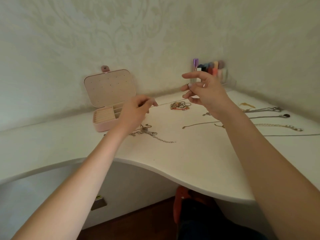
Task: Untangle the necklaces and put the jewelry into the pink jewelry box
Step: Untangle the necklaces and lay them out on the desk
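From the head view, both hands are lifting a thin chain [166, 103] above the white tabletop [173, 160], stretching it between them. The left hand [136, 110] is pinching one end; the right hand [202, 89] is pinching the other with its remaining fingers spreading loosely. The pink jewelry box [107, 101] is standing open at the far left. A tangled pile of rings and bracelets [180, 106] is lying beneath the chain, and more necklaces [270, 116] are lying stretched out to the right.
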